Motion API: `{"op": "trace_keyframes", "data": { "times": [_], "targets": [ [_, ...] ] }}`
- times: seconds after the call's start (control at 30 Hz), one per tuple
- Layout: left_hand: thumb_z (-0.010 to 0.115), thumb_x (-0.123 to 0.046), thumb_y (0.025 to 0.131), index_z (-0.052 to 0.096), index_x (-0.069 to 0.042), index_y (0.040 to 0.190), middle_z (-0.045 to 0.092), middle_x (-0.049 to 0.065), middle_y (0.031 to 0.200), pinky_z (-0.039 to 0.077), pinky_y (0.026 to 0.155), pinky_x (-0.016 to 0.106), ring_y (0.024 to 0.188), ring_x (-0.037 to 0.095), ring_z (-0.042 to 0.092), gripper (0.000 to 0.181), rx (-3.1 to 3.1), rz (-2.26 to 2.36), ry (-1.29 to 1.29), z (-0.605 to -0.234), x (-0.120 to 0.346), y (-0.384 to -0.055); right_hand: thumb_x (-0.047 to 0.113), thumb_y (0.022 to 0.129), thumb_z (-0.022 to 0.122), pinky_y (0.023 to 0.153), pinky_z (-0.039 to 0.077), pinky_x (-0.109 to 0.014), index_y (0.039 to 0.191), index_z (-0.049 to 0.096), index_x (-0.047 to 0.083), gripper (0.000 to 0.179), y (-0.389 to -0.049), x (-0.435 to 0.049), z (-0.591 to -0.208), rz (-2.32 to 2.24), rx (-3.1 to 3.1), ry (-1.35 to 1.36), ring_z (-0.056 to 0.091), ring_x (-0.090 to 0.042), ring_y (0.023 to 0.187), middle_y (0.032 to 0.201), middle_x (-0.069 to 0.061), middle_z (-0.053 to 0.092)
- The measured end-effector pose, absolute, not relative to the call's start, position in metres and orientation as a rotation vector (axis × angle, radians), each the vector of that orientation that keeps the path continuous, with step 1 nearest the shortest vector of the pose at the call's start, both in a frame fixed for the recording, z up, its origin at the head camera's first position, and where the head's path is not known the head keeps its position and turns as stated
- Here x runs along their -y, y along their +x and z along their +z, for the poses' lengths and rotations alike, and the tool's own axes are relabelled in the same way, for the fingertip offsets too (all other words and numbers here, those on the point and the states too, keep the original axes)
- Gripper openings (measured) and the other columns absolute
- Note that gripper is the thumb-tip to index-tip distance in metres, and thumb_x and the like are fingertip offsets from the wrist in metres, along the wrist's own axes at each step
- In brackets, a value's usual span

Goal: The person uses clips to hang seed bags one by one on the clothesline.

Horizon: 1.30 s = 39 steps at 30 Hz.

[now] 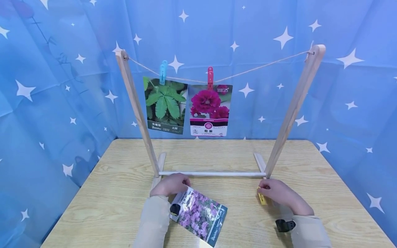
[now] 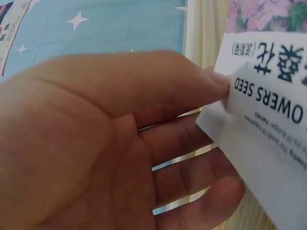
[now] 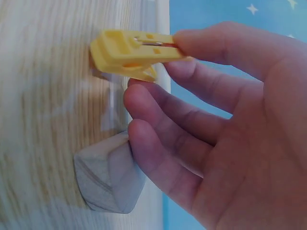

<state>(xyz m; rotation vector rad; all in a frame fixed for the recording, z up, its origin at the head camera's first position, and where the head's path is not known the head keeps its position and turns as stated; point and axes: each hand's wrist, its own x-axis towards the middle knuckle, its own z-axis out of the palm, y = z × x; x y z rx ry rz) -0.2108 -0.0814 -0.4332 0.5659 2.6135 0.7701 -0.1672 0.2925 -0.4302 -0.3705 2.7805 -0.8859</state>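
Between thumb and fingers, my left hand [image 1: 172, 184] pinches one corner of a seed packet [image 1: 200, 215] with small pink-purple flowers. In the left wrist view, the thumb presses on the white end of this packet [image 2: 268, 96], where the print appears upside down. My right hand [image 1: 280, 194] holds a yellow clothespin [image 1: 262, 197] by one end, low over the table. From the right wrist view, thumb and index finger grip the clothespin [image 3: 139, 50], while the other fingers curl loosely beside a wooden foot [image 3: 110, 175] of the frame.
A wooden frame [image 1: 285, 117] carries a sagging string [image 1: 257, 69]. On it hang a green-leaf packet [image 1: 165, 106] under a blue clothespin [image 1: 163, 72] and a magenta-flower packet [image 1: 209, 110] under a red clothespin [image 1: 210, 77]. A white crossbar [image 1: 214, 174] spans the frame low over the table [image 1: 108, 206].
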Motion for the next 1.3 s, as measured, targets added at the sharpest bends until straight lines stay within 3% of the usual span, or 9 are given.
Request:
{"op": "trace_keyframes", "data": {
  "times": [0.37, 0.67, 1.0, 1.3],
  "targets": [
    [0.052, -0.003, 0.078, 0.065, -0.016, 0.099, 0.059, -0.002, 0.094, 0.043, 0.067, 0.032, 0.077, 0.014, 0.051, 0.028, -2.615, 0.732, 0.559, -0.429, 0.08, -0.213, 0.026, 0.087, 0.058, 0.049, 0.035, -0.026, 0.075, 0.058, 0.013, 0.017, -0.169, -0.297, -0.429, -0.896, -2.815, -0.373, 0.041, -0.011, 0.054, 0.063, 0.003, 0.046],
    [0.055, -0.005, 0.079, 0.063, -0.015, 0.094, 0.057, -0.002, 0.088, 0.041, 0.068, 0.033, 0.077, 0.016, 0.05, 0.019, -2.606, 0.777, 0.499, -0.427, 0.078, -0.212, 0.023, 0.086, 0.059, 0.052, 0.04, -0.027, 0.079, 0.057, 0.013, 0.013, -0.17, -0.3, -0.431, -0.922, -2.791, -0.338, 0.047, -0.013, 0.062, 0.072, 0.002, 0.053],
    [0.054, -0.009, 0.084, 0.06, -0.016, 0.098, 0.059, 0.001, 0.101, 0.044, 0.077, 0.037, 0.087, 0.016, 0.053, 0.017, -2.63, 0.839, 0.518, -0.423, 0.079, -0.213, 0.03, 0.088, 0.056, 0.05, 0.037, -0.025, 0.076, 0.061, 0.015, 0.019, -0.167, -0.303, -0.427, -0.928, -2.829, -0.399, 0.044, -0.01, 0.058, 0.069, 0.001, 0.053],
    [0.052, -0.01, 0.086, 0.059, -0.017, 0.098, 0.058, -0.004, 0.091, 0.043, 0.072, 0.033, 0.08, 0.014, 0.052, 0.016, -2.641, 0.907, 0.536, -0.417, 0.08, -0.213, 0.027, 0.088, 0.056, 0.05, 0.038, -0.026, 0.079, 0.062, 0.013, 0.017, -0.167, -0.303, -0.424, -0.935, -2.836, -0.417, 0.044, -0.011, 0.06, 0.071, 0.001, 0.052]
  ]
}}
